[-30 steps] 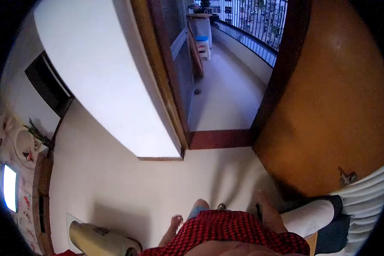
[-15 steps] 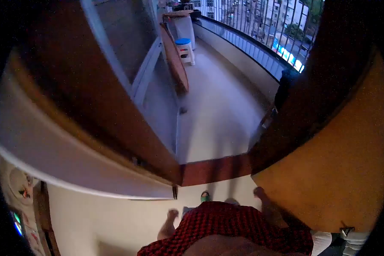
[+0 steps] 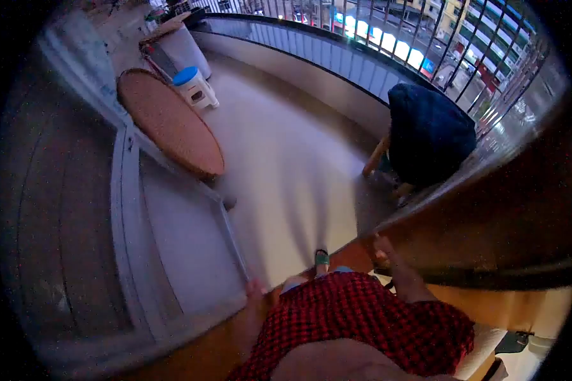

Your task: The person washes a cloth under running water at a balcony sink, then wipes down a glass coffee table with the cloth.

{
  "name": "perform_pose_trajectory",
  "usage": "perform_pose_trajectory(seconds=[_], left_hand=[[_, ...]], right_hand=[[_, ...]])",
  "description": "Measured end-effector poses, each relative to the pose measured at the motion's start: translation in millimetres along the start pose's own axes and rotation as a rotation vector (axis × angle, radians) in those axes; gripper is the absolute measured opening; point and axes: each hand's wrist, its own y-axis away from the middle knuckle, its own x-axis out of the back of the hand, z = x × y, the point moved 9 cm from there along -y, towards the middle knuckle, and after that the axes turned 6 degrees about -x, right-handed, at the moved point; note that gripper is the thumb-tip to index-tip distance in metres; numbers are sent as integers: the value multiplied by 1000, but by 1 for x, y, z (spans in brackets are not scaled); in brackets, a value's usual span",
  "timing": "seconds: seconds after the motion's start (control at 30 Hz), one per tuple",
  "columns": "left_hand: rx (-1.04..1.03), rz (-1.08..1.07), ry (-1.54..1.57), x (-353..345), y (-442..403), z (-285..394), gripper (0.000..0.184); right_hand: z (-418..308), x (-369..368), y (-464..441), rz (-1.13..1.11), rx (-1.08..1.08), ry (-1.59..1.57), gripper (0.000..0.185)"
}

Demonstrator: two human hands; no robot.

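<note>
My left hand (image 3: 255,289) hangs low beside the white door frame (image 3: 227,232); it is dim and blurred, so its fingers cannot be made out. On the other side, my right hand (image 3: 382,246) is held out over the doorway near the dark brown door edge (image 3: 464,216). Its fingers look loosely apart, with nothing visible in them. Between both arms is the red and black checked cloth (image 3: 356,305) that I wear. One foot in a green slipper (image 3: 322,257) is at the reddish-brown threshold (image 3: 353,259).
Along the left wall leans a large round woven tray (image 3: 171,120). Behind it stand a white stool with a blue top (image 3: 194,86) and a white covered drum (image 3: 184,51). A dark cloth-covered object (image 3: 429,133) stands at right by the barred railing (image 3: 337,44).
I have moved forward from the room into the doorway. The stool, tray and dark covered object now appear nearer, and the view has swung right.
</note>
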Motion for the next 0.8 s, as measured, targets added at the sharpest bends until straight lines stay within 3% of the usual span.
perform_pose_trajectory(seconds=[0.1,0.17,0.23,0.3,0.33,0.4,0.47,0.5,0.53,0.63,0.8], left_hand=[[288,13,-38,5,-11,-49,25],[420,44,-36,18,-20,-73,25],[491,84,-20,17,-37,-84,25],[543,124,0,2,-67,-63,25],[542,130,4,-1,-99,-62,25],[527,132,-6,-4,-163,-47,25],[449,112,-59,-4,-246,-7,24],[382,111,-104,-6,-295,28,24],[306,111,-141,-11,-344,74,24],[15,122,-227,-33,-490,213,24],[-357,154,-148,-60,-713,463,24]], right_hand=[[-155,-16,-106,-37,245,-166,25],[-302,-43,-111,-227,263,-287,17],[-392,-75,-125,-343,309,-289,19],[-486,-73,-145,-276,546,-39,19],[-502,-88,-182,-305,600,-65,16],[-534,-92,-195,-201,700,201,11],[-496,-89,-265,-263,356,164,8],[-460,-84,-322,-193,660,411,10],[-431,-50,-358,-127,361,354,16],[-369,23,-377,-148,-14,229,15],[-382,74,-439,-139,-298,139,15]])
